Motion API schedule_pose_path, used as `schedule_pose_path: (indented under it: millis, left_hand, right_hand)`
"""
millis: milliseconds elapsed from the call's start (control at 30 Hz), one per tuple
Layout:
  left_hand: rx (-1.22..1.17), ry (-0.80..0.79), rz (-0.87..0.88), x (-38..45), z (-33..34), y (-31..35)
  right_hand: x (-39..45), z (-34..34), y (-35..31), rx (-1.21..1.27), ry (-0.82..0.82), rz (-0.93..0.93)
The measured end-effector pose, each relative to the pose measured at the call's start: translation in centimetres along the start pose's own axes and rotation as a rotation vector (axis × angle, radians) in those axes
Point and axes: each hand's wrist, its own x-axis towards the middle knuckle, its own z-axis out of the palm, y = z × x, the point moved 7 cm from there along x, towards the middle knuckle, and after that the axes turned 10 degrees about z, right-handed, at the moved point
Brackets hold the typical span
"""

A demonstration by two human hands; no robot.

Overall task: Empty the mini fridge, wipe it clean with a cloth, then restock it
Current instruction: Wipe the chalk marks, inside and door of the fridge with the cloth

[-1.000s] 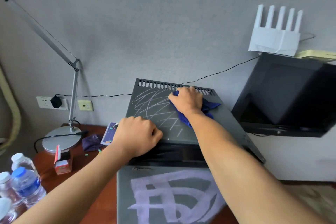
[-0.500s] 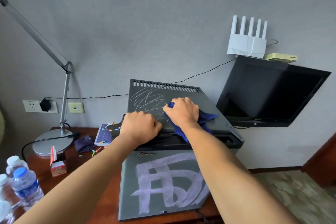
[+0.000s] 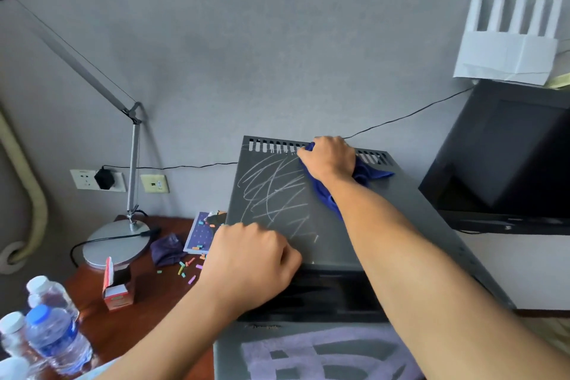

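Mini fridge [image 3: 364, 244] center on wooden table [image 3: 129, 330], top chalk-scribbled. Right hand [image 3: 328, 160] at 12 o'clock on fridge top, fingers clamped on blue cloth [image 3: 367, 174]. Left hand [image 3: 249, 262], a fist, rests on front edge. Water bottles [image 3: 52, 339] at 8 o'clock.

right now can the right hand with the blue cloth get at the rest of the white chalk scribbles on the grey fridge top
Probably yes. The right hand presses the blue cloth at the scribbles' far edge; the white chalk scribbles lie bare on the grey fridge top. The left hand sits near their front end.
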Motion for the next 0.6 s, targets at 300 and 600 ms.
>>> schedule_pose_path:
  millis: [300,600]
  left_hand:
    - [-0.04,-0.013,-0.003,0.4,0.8,-0.5]
    - [-0.016,0.002,-0.014,0.7,0.4,-0.4]
  right_hand:
    - [8.0,4.4,-1.9,0.039,-0.033,-0.029]
    - [5.8,3.7,-1.8,0.016,0.013,-0.079]
